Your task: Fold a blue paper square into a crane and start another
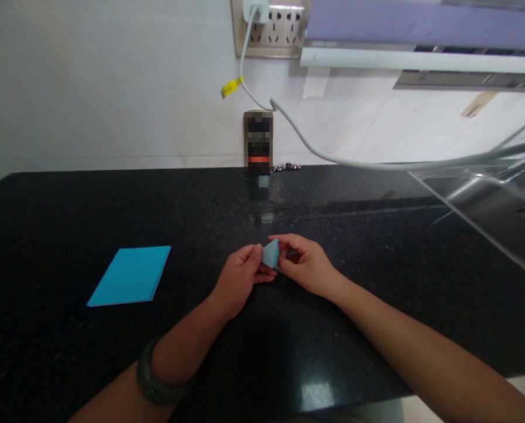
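Between my two hands, just over the dark countertop, is a small folded piece of light blue paper (271,254). My left hand (243,275) pinches its left side, thumb on top and fingers beneath. On the other side my right hand (307,263) has its thumb and index finger curled at the paper's right edge. Part of the paper is hidden behind the fingers. A stack of bright blue square paper (130,275) lies flat on the counter, left of my left hand and apart from it.
The black stone countertop (191,205) meets a pale wall. A phone (258,141) leans upright against it, with a beaded strap (287,167) beside it. A white cable (304,138) hangs from the wall socket (280,26) and runs right, above a metal sink (504,205).
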Motion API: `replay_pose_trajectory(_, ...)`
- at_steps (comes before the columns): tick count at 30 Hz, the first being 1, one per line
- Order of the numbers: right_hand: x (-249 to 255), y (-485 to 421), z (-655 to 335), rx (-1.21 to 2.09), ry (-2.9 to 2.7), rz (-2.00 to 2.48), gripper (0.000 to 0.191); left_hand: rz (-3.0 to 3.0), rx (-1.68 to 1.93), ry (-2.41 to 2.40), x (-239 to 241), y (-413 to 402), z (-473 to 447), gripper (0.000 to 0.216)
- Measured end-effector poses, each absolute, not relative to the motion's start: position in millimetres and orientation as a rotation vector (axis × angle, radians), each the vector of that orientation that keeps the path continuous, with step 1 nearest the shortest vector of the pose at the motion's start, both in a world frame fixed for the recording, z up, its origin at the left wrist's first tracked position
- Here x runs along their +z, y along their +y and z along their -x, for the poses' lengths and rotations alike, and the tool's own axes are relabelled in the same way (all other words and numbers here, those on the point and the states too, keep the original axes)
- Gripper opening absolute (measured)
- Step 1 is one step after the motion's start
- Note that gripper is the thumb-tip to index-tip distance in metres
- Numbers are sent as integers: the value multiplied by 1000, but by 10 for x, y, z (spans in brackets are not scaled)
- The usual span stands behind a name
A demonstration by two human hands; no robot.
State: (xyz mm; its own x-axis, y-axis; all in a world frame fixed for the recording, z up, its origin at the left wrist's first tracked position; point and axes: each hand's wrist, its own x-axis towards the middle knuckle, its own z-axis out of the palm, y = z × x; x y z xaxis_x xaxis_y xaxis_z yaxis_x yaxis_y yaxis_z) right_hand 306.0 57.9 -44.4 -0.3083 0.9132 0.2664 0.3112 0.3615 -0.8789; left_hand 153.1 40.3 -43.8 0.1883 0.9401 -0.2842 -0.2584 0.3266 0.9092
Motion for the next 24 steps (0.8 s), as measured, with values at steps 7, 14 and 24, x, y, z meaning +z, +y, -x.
replay_pose_trajectory(7,-464,609,-3078,844,-1969,1086,30,-797,966,913,-433,371,-1547,31)
replay_pose_trajectory(14,-489,602,-3106,464,-2074,907,17,-621,879,823,-390,352,-1554,26)
replay_pose_trajectory(24,-431,563,-3068,434,-2031,1031,8,-611,810,795,-396,328,-1538,28)
